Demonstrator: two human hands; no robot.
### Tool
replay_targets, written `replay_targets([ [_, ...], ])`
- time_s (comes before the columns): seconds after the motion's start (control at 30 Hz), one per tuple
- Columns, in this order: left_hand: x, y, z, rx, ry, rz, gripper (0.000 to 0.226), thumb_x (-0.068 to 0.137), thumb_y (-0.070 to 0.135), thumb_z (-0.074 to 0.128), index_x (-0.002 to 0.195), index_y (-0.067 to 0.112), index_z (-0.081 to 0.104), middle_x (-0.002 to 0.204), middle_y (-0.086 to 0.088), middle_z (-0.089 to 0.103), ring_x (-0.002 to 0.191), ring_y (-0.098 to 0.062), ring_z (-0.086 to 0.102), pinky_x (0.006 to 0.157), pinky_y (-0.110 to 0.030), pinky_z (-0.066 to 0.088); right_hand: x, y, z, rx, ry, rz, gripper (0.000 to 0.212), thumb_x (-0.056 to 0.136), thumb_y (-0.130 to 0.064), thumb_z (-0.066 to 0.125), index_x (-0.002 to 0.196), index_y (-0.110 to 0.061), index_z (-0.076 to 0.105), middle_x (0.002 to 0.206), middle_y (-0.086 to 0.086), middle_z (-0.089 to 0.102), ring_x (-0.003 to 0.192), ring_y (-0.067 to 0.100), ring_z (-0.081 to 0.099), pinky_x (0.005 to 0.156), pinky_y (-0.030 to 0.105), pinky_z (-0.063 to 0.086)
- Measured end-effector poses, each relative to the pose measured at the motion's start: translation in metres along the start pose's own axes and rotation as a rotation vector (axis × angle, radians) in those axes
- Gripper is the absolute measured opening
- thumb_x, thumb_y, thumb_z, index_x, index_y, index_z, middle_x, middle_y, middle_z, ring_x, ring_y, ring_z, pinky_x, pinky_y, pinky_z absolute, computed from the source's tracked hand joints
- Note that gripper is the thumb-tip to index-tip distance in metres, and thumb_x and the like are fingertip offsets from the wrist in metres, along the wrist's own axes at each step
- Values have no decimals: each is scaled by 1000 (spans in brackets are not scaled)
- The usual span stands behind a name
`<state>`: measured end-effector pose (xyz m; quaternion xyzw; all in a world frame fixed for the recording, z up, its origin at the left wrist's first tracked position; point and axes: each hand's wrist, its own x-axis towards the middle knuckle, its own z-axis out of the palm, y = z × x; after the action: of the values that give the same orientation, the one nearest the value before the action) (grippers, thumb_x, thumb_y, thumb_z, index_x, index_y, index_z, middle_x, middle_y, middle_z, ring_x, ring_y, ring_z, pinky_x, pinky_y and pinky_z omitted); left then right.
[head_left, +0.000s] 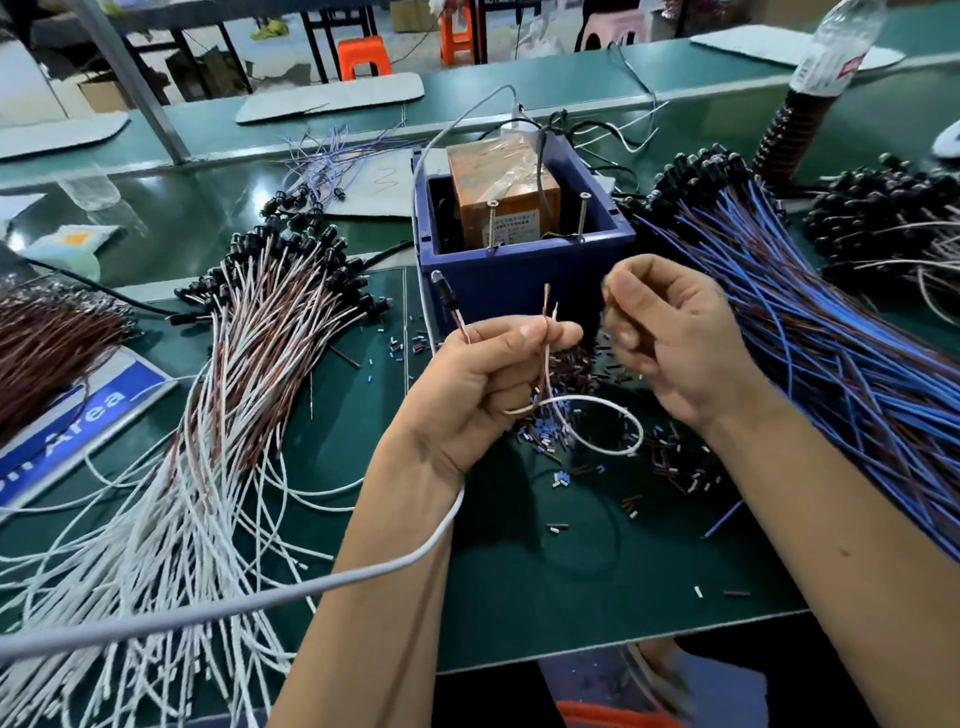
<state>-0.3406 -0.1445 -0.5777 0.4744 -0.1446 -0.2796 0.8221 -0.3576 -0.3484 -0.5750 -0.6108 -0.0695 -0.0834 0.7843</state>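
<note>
My left hand (483, 379) pinches a thin white-and-brown wire pair (548, 332) between thumb and forefinger, its two stripped copper ends pointing up. The same wire loops below the hand (618, 441) and ends in a small black connector (445, 296) sticking up left of my fingers. My right hand (675, 338) hovers just right of the wire ends, fingers curled, blurred, with nothing seen in it. Both hands are in front of a blue box (519, 270) that has two upright screws (583, 215) on its front rim and an orange block (498, 192) inside.
A pile of white-and-brown wires with black connectors (249, 364) fans out at left. Blue-and-brown wires (810, 322) lie at right. Cut insulation bits (576, 374) litter the green mat. A grey cable (311, 587) crosses under my left forearm. A plastic bottle (826, 57) stands far right.
</note>
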Motion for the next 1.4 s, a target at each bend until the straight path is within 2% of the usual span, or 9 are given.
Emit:
replay_targets([
  [0.2,6,-3,10,-5,174,139,20,84,19,70,94,6,81,93,-18,75,71,-22,69,69,-25,59,-4,9,11,-77,-190,84,29,98,-36,63,100,-8,70,81,12,72,48,13,55,33,19,36],
  [0.27,6,-3,12,20,202,156,21,85,21,70,95,7,82,93,-23,57,72,-29,45,80,-33,53,-5,7,12,-97,-232,94,25,97,-30,66,103,-6,67,82,13,74,48,13,55,33,18,35],
  [0.4,5,-2,18,70,180,203,21,94,16,64,98,5,81,67,-4,25,49,-6,25,47,-14,31,-6,11,14,-192,-184,55,36,89,-24,73,111,4,68,68,12,62,43,13,44,37,19,31],
  [0.53,2,0,19,83,150,222,23,90,21,67,100,5,80,51,5,31,43,-2,21,41,-12,26,-6,12,17,-202,-214,21,21,93,-17,71,100,3,72,61,-7,63,46,2,50,44,15,39],
  [0.7,-1,6,20,93,216,360,19,94,11,64,84,13,80,123,-22,70,43,-1,22,40,-14,21,-8,6,23,-197,-214,-45,14,102,-8,64,88,-10,66,66,-8,65,54,1,55,51,12,43],
  [0.8,1,9,16,112,329,499,21,97,9,62,84,12,78,111,-12,77,42,-2,25,39,-14,24,-7,0,23,-132,-153,-55,15,105,-15,61,91,-11,62,81,7,73,62,28,57,60,38,49],
  [0.9,5,7,15,198,464,589,13,97,12,66,93,5,75,74,-3,75,41,-3,30,40,-15,26,-5,-1,23,-233,-6,-220,11,105,-15,60,95,-10,63,76,7,72,56,22,57,54,33,48],
  [1.07,10,-1,19,415,695,724,6,95,6,72,98,1,70,75,-9,76,65,-12,72,67,-20,53,-1,3,23,-455,316,-436,21,102,-10,60,120,-14,70,71,-3,70,65,10,66,66,18,51],
  [1.4,13,2,14,587,977,851,13,97,7,69,85,13,70,73,-2,73,71,-11,71,74,-22,53,-1,8,23,-573,351,-441,31,101,-10,59,128,-9,74,73,-3,70,59,16,62,56,32,54],
])
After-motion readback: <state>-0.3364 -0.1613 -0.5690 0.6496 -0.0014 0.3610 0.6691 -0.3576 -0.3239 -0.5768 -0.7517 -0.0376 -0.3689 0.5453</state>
